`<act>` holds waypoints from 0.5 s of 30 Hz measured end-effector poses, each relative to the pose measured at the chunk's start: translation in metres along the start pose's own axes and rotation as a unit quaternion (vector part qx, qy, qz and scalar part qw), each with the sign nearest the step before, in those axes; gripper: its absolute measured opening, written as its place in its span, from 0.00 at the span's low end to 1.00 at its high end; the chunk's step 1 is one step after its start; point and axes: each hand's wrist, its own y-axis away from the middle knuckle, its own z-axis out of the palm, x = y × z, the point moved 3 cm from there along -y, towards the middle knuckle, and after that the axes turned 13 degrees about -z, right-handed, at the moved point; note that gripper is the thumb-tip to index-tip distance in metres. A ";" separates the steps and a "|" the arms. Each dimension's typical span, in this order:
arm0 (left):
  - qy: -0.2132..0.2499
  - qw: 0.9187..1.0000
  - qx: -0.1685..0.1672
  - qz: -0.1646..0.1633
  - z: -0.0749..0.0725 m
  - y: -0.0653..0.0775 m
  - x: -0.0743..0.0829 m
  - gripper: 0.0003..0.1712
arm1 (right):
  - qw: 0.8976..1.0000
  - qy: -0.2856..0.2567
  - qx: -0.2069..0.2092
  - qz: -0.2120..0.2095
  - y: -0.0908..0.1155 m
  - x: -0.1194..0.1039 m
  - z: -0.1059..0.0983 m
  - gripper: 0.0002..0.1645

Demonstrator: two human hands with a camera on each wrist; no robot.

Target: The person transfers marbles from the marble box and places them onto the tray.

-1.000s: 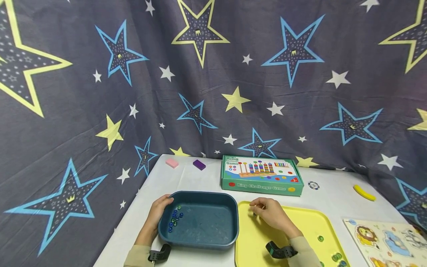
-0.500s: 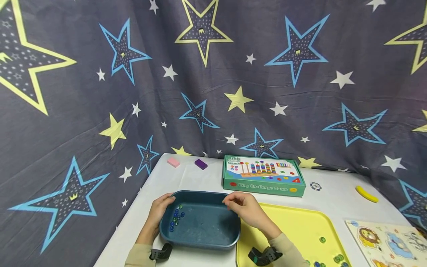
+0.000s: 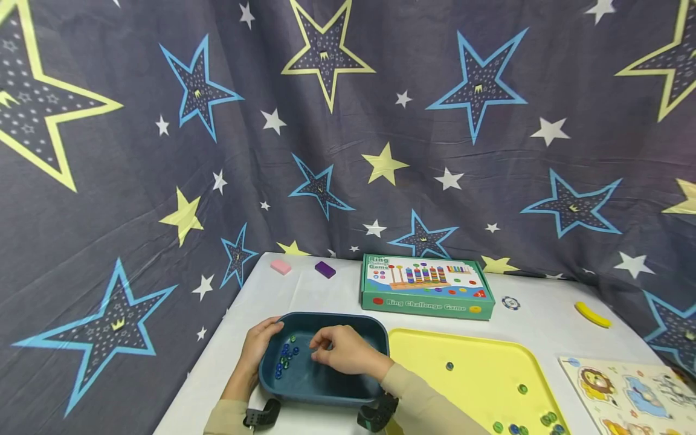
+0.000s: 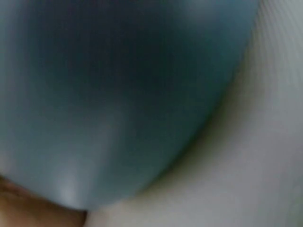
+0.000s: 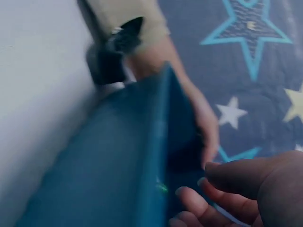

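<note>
In the head view my left hand point(image 3: 255, 350) grips the left rim of a dark blue-green plastic bin point(image 3: 337, 389). My right hand point(image 3: 348, 350) is over the middle of the bin, its thumb and fingertips curled close together as in a pinch on a marble that the fingers hide. Left of the fingertips, several blue and green glass marbles point(image 3: 284, 352) lie in the bin. In the right wrist view the right hand point(image 5: 241, 189) is near the blurred bin wall point(image 5: 151, 142), with the left hand point(image 5: 206, 125) beyond. The left wrist view shows mostly blurred bin point(image 4: 118, 118).
A yellow tray point(image 3: 478, 350) right of the bin holds several marbles point(image 3: 522, 388). Behind stand a green ring game box point(image 3: 426, 287), a purple block point(image 3: 325, 269) and a pink block point(image 3: 280, 266). A yellow curved piece point(image 3: 592, 315), a chip point(image 3: 511, 302) and an animal puzzle board point(image 3: 625, 393) lie right.
My right hand has moved left from a marble on the yellow tray, over the bin's rim, to above its middle. That marble is gone from its spot. My left hand stays on the rim.
</note>
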 end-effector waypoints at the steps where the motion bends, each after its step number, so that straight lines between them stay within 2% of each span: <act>1: 0.000 1.000 0.000 -0.002 0.000 0.000 0.000 0.19 | 1.000 0.003 -0.005 0.001 -0.004 0.001 0.005 0.10; 5: 0.012 1.000 -0.008 -0.007 0.000 0.000 -0.001 0.17 | 1.000 0.000 -0.017 0.010 -0.016 0.000 0.022 0.09; 10: 0.027 0.999 -0.015 -0.008 0.001 -0.001 -0.001 0.16 | 0.998 -0.026 -0.039 0.042 -0.024 -0.003 0.039 0.11; 15: 0.039 0.999 -0.021 -0.011 0.001 -0.001 -0.002 0.16 | 0.996 -0.033 -0.053 0.060 -0.031 -0.004 0.051 0.13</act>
